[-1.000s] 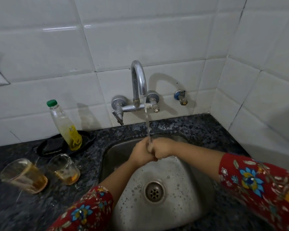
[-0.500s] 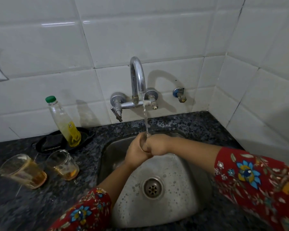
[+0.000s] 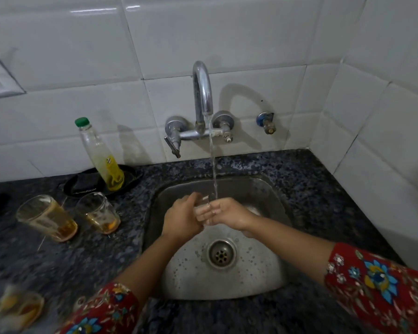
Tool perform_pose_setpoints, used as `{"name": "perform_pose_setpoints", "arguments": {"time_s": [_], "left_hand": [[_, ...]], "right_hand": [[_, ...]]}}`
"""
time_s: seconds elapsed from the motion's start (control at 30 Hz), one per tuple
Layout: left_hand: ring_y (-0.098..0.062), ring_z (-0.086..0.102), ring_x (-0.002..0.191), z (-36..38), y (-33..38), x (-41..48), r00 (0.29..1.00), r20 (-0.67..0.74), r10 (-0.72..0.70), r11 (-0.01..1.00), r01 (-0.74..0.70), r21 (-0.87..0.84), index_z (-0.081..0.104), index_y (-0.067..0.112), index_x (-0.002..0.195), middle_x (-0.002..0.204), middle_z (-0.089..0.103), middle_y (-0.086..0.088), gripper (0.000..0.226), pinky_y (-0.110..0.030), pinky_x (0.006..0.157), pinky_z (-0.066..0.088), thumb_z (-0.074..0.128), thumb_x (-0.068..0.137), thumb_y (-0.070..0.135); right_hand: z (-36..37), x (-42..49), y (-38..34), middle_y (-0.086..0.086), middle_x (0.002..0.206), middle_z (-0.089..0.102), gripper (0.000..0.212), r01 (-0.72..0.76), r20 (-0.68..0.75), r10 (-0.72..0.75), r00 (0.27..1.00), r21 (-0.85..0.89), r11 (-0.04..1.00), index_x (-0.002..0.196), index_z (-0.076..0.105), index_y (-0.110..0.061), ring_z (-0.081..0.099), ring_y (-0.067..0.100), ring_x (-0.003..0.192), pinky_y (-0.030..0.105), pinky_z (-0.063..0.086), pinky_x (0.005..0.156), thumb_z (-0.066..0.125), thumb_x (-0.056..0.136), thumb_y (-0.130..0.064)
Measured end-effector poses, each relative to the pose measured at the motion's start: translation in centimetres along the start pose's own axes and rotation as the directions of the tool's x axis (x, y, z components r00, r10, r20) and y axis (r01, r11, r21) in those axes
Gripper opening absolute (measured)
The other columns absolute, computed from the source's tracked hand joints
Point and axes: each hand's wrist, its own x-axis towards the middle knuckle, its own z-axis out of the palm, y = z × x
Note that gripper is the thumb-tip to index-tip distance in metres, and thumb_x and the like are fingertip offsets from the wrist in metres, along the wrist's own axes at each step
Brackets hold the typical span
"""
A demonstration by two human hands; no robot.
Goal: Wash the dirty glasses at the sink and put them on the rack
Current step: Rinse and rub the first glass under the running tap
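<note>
Both hands are over the sink, right under the tap. The left hand wraps its fingers round a clear glass and holds it. The right hand is on the other side of the glass, with its fingers curled on it too. So the glass sits between the two hands, above the back part of the sink. Water runs down from the tap in a thin line and lands on the glass and the fingers. The drain is in the sink floor, in front of the hands.

Left of the sink, on the dark bench, stands a small glass with a bit of orange drink in it. Farther left of the sink is a big glass with orange drink too. A blurry glass is at the front left of the sink. Behind and left of the sink, by the wall, a bottle with a green cap stands in a black tray.
</note>
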Motion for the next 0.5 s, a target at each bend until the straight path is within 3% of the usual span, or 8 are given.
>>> {"name": "perform_pose_setpoints", "arguments": {"time_s": [0.13, 0.27, 0.4, 0.47, 0.5], "left_hand": [[-0.025, 0.056, 0.107, -1.8, -0.1, -1.3, 0.986, 0.164, -0.012, 0.951, -0.039, 0.307, 0.051, 0.029, 0.121, 0.113, 0.059, 0.002, 0.053, -0.037, 0.081, 0.046, 0.069, 0.071, 0.033], [-0.029, 0.051, 0.117, -3.1, 0.5, -1.0, 0.956, 0.292, -0.039, 0.766, -0.159, 0.623, 0.048, 0.029, 0.129, 0.124, 0.056, -0.002, 0.054, -0.049, 0.099, 0.033, 0.067, 0.078, 0.026], [-0.031, 0.048, 0.119, -3.4, 1.0, -0.5, 0.944, 0.330, -0.008, 0.664, -0.241, 0.708, 0.047, 0.023, 0.129, 0.127, 0.054, -0.006, 0.050, -0.051, 0.101, 0.032, 0.064, 0.082, 0.019], [-0.030, 0.048, 0.118, -3.4, 0.8, 0.0, 0.935, 0.354, 0.009, 0.700, -0.259, 0.665, 0.048, 0.023, 0.128, 0.126, 0.055, -0.007, 0.050, -0.046, 0.096, 0.038, 0.066, 0.081, 0.020], [-0.029, 0.050, 0.116, -3.4, 0.5, 0.4, 0.927, 0.375, -0.004, 0.761, -0.240, 0.603, 0.050, 0.023, 0.127, 0.124, 0.056, -0.006, 0.052, -0.042, 0.091, 0.042, 0.069, 0.079, 0.022]], "right_hand": [[1.6, -0.7, 1.9, 0.014, 0.101, 0.070, 0.033, -0.074, -0.041, 0.087, 0.995, 0.259, 0.963, 0.107, 0.067, -0.001, 0.067, 0.014, 0.089, 0.019, 0.053, 0.080, 0.054, 0.082, 0.016], [2.7, -1.0, 3.6, -0.007, 0.075, 0.074, 0.018, -0.251, 0.002, 0.323, 0.946, 0.632, 0.733, 0.096, 0.066, -0.017, 0.068, 0.006, 0.078, 0.016, 0.048, 0.070, 0.057, 0.090, -0.003], [3.9, -1.2, 5.0, -0.012, 0.078, 0.074, 0.016, -0.246, -0.017, 0.380, 0.925, 0.736, 0.631, 0.098, 0.066, -0.023, 0.062, 0.005, 0.091, 0.021, 0.039, 0.074, 0.055, 0.092, -0.014], [4.5, -1.3, 5.2, -0.008, 0.089, 0.075, 0.019, -0.179, -0.086, 0.342, 0.936, 0.718, 0.672, 0.102, 0.067, -0.022, 0.063, 0.008, 0.097, 0.023, 0.041, 0.083, 0.050, 0.095, -0.017], [4.7, -1.2, 5.3, -0.005, 0.098, 0.074, 0.022, -0.126, -0.164, 0.288, 0.943, 0.626, 0.769, 0.105, 0.067, -0.020, 0.063, 0.011, 0.101, 0.025, 0.041, 0.088, 0.047, 0.097, -0.019]]}}
